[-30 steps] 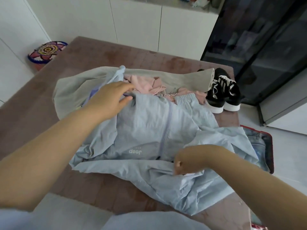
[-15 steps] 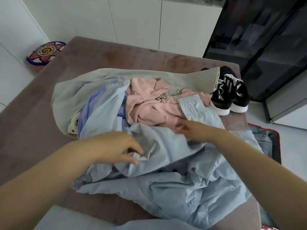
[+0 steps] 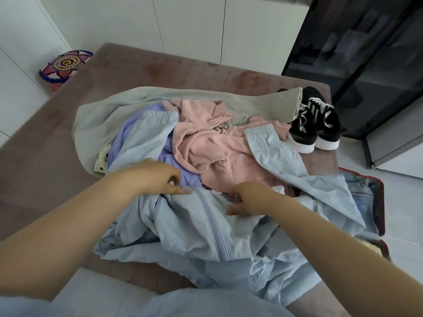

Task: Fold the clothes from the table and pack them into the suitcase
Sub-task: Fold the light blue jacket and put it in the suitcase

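left hand (image 3: 158,177): fingers curled, pinching the light blue jacket (image 3: 183,227) at its upper edge
right hand (image 3: 249,199): curled, gripping the same fabric beside the zip
table (image 3: 45,156): jacket lies crumpled on it

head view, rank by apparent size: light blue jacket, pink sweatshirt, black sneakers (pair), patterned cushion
1. light blue jacket: largest, though also nearest the camera.
2. pink sweatshirt: partly covered by other clothes.
3-4. black sneakers and patterned cushion: look about alike; the cushion sits farther off, so not ranked.
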The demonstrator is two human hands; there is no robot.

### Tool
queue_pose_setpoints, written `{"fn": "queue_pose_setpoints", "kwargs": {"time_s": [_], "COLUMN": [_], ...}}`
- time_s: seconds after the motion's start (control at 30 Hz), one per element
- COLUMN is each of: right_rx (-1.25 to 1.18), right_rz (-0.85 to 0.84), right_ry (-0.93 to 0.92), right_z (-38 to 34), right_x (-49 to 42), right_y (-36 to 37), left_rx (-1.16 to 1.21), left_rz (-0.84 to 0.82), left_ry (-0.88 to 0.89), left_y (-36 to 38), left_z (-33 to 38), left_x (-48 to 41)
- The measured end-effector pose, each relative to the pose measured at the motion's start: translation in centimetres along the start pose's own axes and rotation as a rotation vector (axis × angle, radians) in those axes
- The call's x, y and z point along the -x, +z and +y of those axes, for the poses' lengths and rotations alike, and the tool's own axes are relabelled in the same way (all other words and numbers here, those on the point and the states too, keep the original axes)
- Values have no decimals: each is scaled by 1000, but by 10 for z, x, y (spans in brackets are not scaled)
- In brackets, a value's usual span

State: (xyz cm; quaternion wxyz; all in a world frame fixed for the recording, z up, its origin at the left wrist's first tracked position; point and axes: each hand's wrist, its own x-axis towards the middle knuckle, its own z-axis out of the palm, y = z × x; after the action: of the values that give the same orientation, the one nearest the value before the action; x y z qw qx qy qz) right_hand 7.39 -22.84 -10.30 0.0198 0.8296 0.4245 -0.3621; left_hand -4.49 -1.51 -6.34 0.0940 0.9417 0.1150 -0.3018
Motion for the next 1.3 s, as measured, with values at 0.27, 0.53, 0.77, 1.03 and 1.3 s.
{"fn": "queue_pose_setpoints", "kwargs": {"time_s": [0.27, 0.53, 0.77, 1.03, 1.3], "right_rx": [-168, -269, 38, -608, -410], "right_rz": [527, 1516, 1197, 846, 493], "right_ry": [-84, -150, -226, 343, 314], "right_z": [10, 24, 49, 93, 88], "right_x": [38, 108, 88, 17, -34], "right_y": [-33, -47, -18, -58, -70], "left_rx": [14, 223, -288, 168, 396], "left_rz": [61, 1112, 1454, 911, 542], "left_ry": [58, 153, 626, 321, -367], "left_y": [13, -59, -97, -69, -62], "left_z": [-9, 5, 3, -27, -36], "left_x": [0, 1, -23, -52, -118]}}
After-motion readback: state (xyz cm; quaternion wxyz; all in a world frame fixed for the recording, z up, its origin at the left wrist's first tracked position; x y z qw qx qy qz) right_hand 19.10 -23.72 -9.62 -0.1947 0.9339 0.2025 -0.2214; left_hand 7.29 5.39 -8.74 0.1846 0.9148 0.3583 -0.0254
